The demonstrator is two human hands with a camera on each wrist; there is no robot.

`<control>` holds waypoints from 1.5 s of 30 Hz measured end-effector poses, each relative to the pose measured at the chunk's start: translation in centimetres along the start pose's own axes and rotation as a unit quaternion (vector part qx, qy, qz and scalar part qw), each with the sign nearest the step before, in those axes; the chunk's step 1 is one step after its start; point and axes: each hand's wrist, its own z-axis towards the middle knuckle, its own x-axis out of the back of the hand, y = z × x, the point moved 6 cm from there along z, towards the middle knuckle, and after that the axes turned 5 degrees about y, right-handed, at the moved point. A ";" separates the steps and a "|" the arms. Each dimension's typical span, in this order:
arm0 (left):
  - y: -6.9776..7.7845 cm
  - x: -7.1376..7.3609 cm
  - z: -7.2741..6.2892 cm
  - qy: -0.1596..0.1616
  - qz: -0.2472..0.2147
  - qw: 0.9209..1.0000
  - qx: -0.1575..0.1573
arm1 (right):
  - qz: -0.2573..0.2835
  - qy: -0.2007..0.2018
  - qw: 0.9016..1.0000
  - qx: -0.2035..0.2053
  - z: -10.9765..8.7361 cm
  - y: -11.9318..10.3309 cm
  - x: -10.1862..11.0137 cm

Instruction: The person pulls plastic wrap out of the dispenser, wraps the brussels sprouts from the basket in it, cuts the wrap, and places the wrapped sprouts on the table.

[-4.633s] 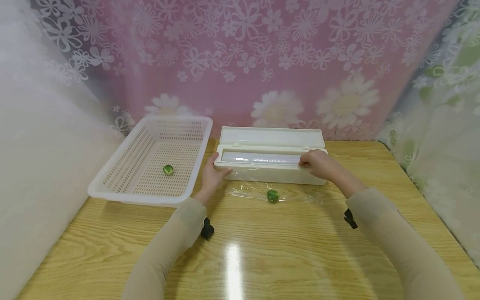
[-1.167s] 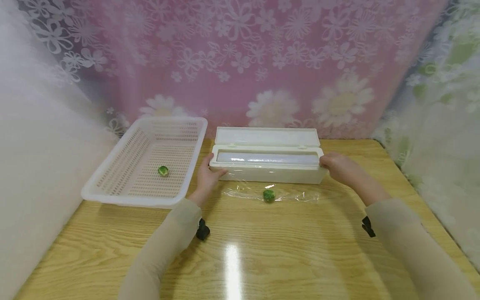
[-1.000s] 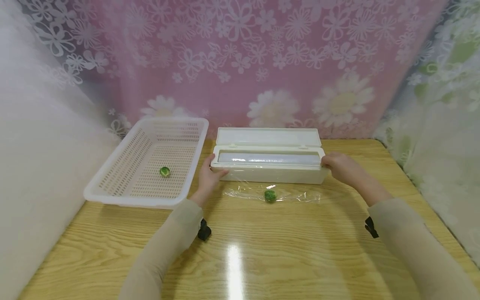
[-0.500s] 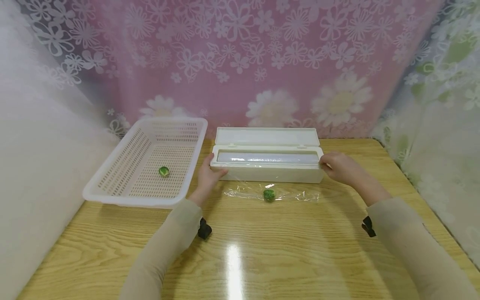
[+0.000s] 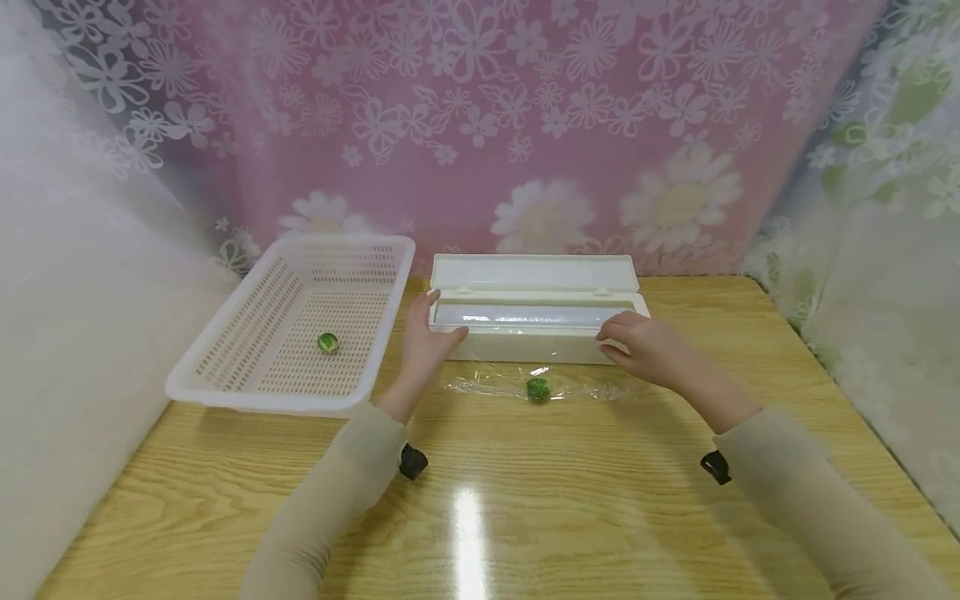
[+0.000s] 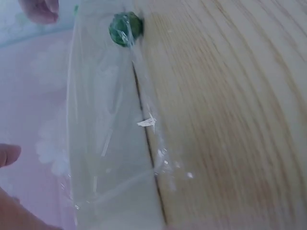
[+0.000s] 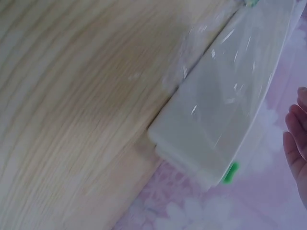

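Observation:
A long white plastic-wrap dispenser (image 5: 525, 348) stands on the table with its lid up and a roll of plastic wrap (image 5: 517, 315) inside. Clear film hangs down its front, over a Brussels sprout (image 5: 537, 390) lying before it. My left hand (image 5: 426, 342) is at the dispenser's left end, thumb and fingers spread apart. At the right part of the front edge hovers my right hand (image 5: 637, 343), its fingers loosely bent with a gap to the thumb. In the right wrist view its fingers (image 7: 293, 134) look relaxed and hold nothing. A green piece (image 7: 231, 172) shows at the dispenser's end.
A white slotted basket (image 5: 401, 308) stands on the left, with another Brussels sprout (image 5: 327, 343) inside. The raised lid (image 5: 534, 273) leans back near a pink flowered curtain (image 5: 465, 192). Wooden table (image 5: 570, 500) spreads in front.
My right hand has left the dispenser's right end and moved left along its front edge. My left hand has loosened from the left end and shifted slightly right. Dispenser and sprouts stay put.

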 end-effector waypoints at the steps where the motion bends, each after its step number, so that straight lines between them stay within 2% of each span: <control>1: 0.6 -0.3 -0.2 -0.020 0.001 1.000 -0.022 | 0.010 -0.008 1.000 -0.001 0.1 -0.5 -0.3; 3: 1.6 -1.1 -0.7 -0.062 0.019 0.996 -0.065 | 0.031 -0.022 0.999 -0.005 0.4 -1.3 -1.0; 6: 2.6 -2.2 -1.5 -0.117 0.045 0.983 -0.133 | 0.068 -0.040 0.997 -0.019 0.7 -2.0 -2.0; 10: 2.8 -3.8 -2.4 -0.190 0.082 0.963 -0.171 | 0.091 -0.058 0.994 -0.023 1.0 -2.7 -3.6; 12: 2.6 -4.8 -2.8 -0.235 0.106 0.948 -0.184 | 0.094 -0.062 0.993 -0.012 1.1 -3.0 -4.3; 16: 2.2 -6.5 -3.9 -0.315 0.140 0.912 -0.220 | 0.084 -0.079 0.993 0.005 1.2 -3.4 -5.9; 18: 1.9 -7.1 -4.2 -0.339 0.153 0.899 -0.230 | 0.082 -0.097 0.992 0.002 1.3 -3.6 -6.7; 20: 1.7 -7.6 -4.4 -0.350 0.166 0.891 -0.239 | 0.080 -0.118 0.990 -0.004 1.4 -3.8 -7.4; 26: 1.4 -8.5 -4.9 -0.372 0.195 0.875 -0.241 | 0.062 -0.162 0.984 -0.024 1.4 -4.5 -8.9; 31: 1.6 -8.7 -5.3 -0.376 0.219 0.865 -0.250 | 0.033 -0.170 0.984 -0.033 1.5 -4.9 -9.3; 39: 1.5 -9.0 -5.3 -0.378 0.225 0.866 -0.238 | 0.007 -0.143 0.990 -0.008 1.8 -5.0 -9.5; 45: 1.5 -9.1 -5.5 -0.386 0.234 0.859 -0.241 | 0.026 -0.147 0.989 -0.016 1.5 -4.9 -9.7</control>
